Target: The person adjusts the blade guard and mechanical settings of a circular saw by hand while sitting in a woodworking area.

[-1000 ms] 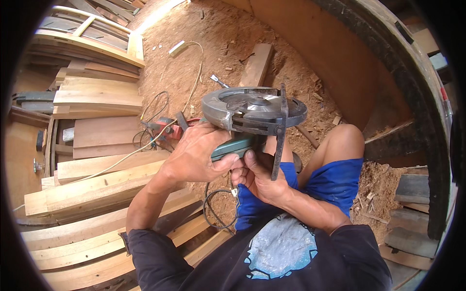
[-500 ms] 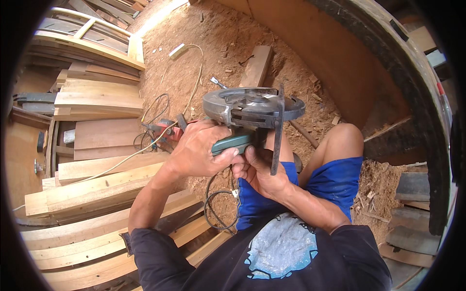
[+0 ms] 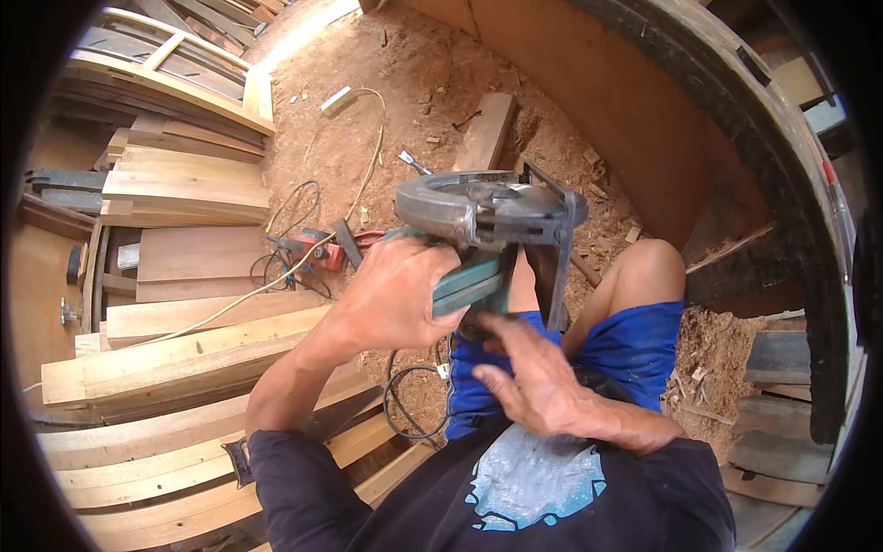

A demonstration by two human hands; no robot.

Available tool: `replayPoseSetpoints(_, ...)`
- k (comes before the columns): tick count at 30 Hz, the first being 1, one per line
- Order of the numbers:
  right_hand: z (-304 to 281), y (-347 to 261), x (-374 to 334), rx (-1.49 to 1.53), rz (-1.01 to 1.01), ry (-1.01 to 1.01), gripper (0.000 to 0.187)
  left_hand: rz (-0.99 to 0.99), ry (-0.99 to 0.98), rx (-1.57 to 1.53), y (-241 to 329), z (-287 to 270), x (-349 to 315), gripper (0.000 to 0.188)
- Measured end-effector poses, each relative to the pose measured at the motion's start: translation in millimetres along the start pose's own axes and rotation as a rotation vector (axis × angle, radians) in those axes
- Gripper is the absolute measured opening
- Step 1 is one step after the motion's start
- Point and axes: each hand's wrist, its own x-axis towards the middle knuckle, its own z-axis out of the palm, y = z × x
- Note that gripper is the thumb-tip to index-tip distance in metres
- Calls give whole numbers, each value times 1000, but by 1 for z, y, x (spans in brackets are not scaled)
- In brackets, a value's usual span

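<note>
A green circular saw (image 3: 474, 281) with a round grey blade guard and a flat metal base plate is held up over my lap. My left hand (image 3: 395, 290) is closed round its green handle. The guard sits at the top, and the base plate stands tilted on the right side. Just below the saw, my right hand (image 3: 538, 382) is open with thumb and fingers apart, slightly blurred. Whether its fingertips touch the saw's underside cannot be made out.
Stacked wooden boards (image 3: 193, 359) fill the left side. A red power tool (image 3: 317, 250) lies on the sawdust-covered ground near a pale power strip (image 3: 338, 101) and its cord. One plank (image 3: 487, 129) lies ahead. A large curved wooden panel (image 3: 635, 129) rises at right.
The saw has turned, so its base plate now shows its face more. My right hand has come away from the handle area, down and right, and its fingers have opened.
</note>
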Motion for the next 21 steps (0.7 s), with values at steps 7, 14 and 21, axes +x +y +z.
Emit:
replayPoseSetpoints(7,-24,-12,15,-183,-91,105,80,-83,2,-82,-9,5,10,32)
replayPoseSetpoints(14,-74,-65,44,-597,-135,-149,47,-31,9,-33,2,8,11,39)
replayPoseSetpoints(21,-67,-40,98,-609,-72,-202,40,-29,214,-154,-5,24,17,58)
